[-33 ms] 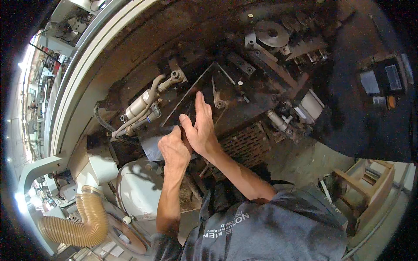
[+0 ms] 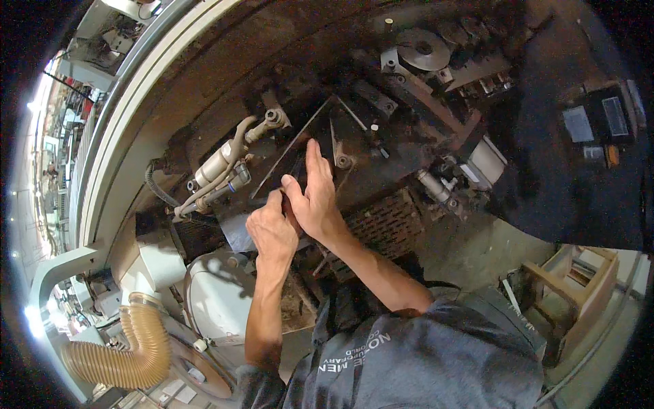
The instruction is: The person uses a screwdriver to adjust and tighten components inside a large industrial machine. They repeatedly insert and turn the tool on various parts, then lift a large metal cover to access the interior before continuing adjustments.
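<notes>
My left hand (image 2: 272, 228) is closed, its fingers curled at the near end of a dark flat area between the machine parts; what it holds, if anything, is hidden. Right beside it, my right hand (image 2: 315, 204) lies with long fingers stretched forward and thumb apart toward the left hand. Its fingertips reach toward a dark plate with a thin pale straight edge (image 2: 293, 146) running up to a corner. A narrow pointed metal piece (image 2: 334, 140) stands just beyond the right fingers, near a round bolt head (image 2: 344, 162). A pale sheet (image 2: 236, 232) shows left of my left hand.
A metal cylinder with hoses (image 2: 216, 163) stands at the left, and a round disc (image 2: 424, 49) at the far right. A slotted grate (image 2: 385, 221) lies right of my forearm. A ribbed tan hose (image 2: 139, 341) bends at the lower left; a wooden frame (image 2: 572, 286) stands lower right.
</notes>
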The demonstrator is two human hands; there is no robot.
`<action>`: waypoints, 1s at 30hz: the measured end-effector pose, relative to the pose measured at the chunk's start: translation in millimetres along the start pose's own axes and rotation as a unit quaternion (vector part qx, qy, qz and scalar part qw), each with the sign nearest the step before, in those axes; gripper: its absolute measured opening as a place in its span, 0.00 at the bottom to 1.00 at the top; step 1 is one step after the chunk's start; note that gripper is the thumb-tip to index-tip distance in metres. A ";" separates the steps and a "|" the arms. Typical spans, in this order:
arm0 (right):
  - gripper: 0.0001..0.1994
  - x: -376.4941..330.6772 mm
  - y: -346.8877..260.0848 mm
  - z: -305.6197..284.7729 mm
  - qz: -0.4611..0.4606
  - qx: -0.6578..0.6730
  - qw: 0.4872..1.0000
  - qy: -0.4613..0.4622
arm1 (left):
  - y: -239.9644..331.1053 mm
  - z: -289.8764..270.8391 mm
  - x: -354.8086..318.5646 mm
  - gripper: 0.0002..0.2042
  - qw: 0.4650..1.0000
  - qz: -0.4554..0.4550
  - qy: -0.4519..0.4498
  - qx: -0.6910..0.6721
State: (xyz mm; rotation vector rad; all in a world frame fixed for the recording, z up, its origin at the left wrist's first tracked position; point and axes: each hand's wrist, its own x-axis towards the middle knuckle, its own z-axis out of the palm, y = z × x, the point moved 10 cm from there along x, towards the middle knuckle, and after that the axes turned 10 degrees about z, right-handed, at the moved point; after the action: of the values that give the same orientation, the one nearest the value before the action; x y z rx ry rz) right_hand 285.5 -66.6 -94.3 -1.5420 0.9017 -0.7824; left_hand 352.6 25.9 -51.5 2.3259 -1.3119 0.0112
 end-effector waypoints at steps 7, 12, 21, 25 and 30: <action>0.14 -15.1 -45.6 -109.2 -0.067 -0.071 0.995 0.025 | -12.1 10.0 0.8 0.07 0.999 -0.005 0.011 0.033; 0.18 38.8 -0.2 -128.6 -0.071 -0.321 0.938 0.114 | -6.4 11.2 6.8 0.11 0.999 -0.007 -0.012 0.038; 0.15 52.1 14.8 -113.3 -0.046 -0.295 0.946 0.124 | -8.4 7.9 13.7 0.15 0.998 -0.004 0.011 0.054; 0.15 47.8 9.2 -119.0 -0.038 -0.243 0.958 0.149 | -10.9 9.6 14.0 0.14 0.998 -0.007 0.021 0.059; 0.16 47.2 8.2 -120.4 -0.059 -0.214 0.961 0.164 | 2.3 21.5 32.3 0.14 0.998 0.010 0.027 0.053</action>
State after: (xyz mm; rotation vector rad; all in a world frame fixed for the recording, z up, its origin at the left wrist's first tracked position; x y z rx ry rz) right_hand 203.3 -166.3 -84.1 -1.8875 1.2955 -0.9932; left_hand 363.6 -9.8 -62.3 2.3843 -1.3378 0.1519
